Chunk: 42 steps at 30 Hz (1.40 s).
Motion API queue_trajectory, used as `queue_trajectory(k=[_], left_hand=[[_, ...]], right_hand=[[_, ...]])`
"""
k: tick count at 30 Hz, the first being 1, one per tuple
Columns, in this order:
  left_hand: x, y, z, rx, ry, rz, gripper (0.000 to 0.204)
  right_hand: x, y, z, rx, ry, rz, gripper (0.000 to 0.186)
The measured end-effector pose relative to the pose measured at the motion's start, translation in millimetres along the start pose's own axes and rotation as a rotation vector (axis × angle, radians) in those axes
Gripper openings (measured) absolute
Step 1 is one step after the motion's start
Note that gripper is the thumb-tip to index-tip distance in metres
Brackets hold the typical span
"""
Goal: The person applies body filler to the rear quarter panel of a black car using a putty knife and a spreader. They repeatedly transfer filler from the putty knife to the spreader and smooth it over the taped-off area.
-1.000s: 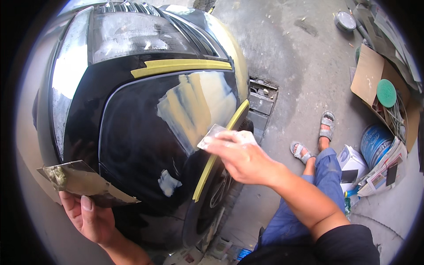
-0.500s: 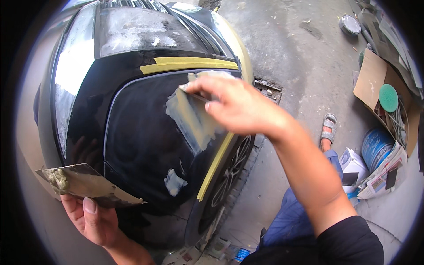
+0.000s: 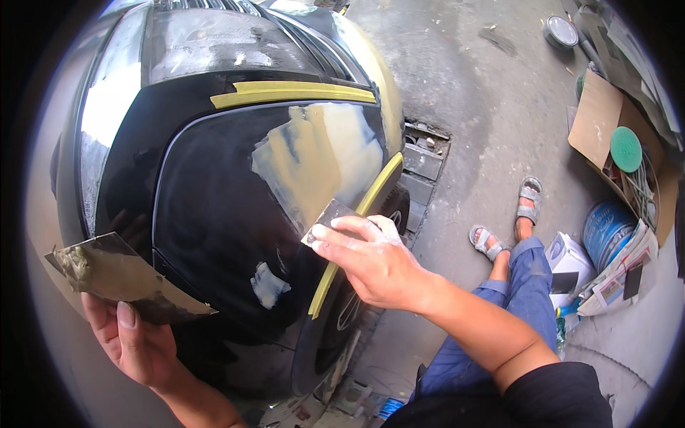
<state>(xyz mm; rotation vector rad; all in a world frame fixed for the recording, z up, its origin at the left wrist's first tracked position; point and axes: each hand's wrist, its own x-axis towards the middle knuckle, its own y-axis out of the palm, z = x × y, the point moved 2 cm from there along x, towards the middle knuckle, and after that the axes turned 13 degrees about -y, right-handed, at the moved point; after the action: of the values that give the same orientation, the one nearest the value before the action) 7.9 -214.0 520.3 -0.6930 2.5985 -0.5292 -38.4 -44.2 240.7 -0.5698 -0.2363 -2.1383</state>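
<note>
My right hand (image 3: pixel 367 253) grips a small dark spreader (image 3: pixel 334 212), its blade close to the lower end of a beige filler patch (image 3: pixel 300 160) on a black car panel (image 3: pixel 207 178). In my left hand (image 3: pixel 132 335) a flat metal plate (image 3: pixel 135 285) is pinched from below, thumb at its near edge. A lump of greenish-beige filler (image 3: pixel 75 267) sits on the plate's left corner, and a thinner smear covers the rest. Yellow masking tape (image 3: pixel 292 93) borders the patch above. Another tape strip (image 3: pixel 382 182) follows the wheel arch.
A smaller pale filler spot (image 3: pixel 270 285) lies lower on the panel, left of the wheel (image 3: pixel 346 314). Right on the concrete floor are a cardboard box (image 3: pixel 599 114), a blue bucket (image 3: pixel 609 232), newspapers (image 3: pixel 624 274) and a round tin (image 3: pixel 560 32). A recessed drain (image 3: pixel 424 167) runs beside the car.
My right hand has swept down from the top of the patch to its lower end, smearing the filler wider and uncovering it. The left hand still holds the plate; the view shifted slightly.
</note>
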Motion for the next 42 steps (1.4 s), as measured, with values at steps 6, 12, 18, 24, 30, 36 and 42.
queue_trajectory(k=[6, 12, 18, 24, 30, 36, 42], left_hand=[[3.7, -0.3, 3.1, -0.030, 0.028, 0.129, 0.049], [-2.1, -2.1, 1.9, 0.047, 0.013, -0.062, 0.050], [-21.2, -25.6, 5.9, 0.165, -0.086, -0.359, 0.062], [-15.3, -12.3, 3.5, 0.255, -0.057, -0.392, 0.060], [-5.0, -2.4, 10.0, 0.111, -0.054, -0.051, 0.052], [0.7, 30.9, 8.9, 0.190, -0.250, -0.139, 0.053], [6.9, 37.6, 5.6, 0.097, -0.320, -0.023, 0.045]], right_hand=[[7.0, -27.1, -42.5, 0.109, 0.008, -0.142, 0.055], [85.2, -73.0, -112.4, 0.346, 0.491, 0.039, 0.043], [96.2, -68.8, -85.5, 0.344, 0.381, 0.139, 0.044], [32.0, -30.4, -57.4, 0.203, 0.059, -0.031, 0.049], [-9.4, -14.0, -49.7, 0.085, -0.003, -0.018, 0.050], [23.6, -64.6, -18.4, 0.040, 0.023, -0.169, 0.046], [89.5, -82.2, 59.9, -0.037, -0.155, -0.179, 0.042]])
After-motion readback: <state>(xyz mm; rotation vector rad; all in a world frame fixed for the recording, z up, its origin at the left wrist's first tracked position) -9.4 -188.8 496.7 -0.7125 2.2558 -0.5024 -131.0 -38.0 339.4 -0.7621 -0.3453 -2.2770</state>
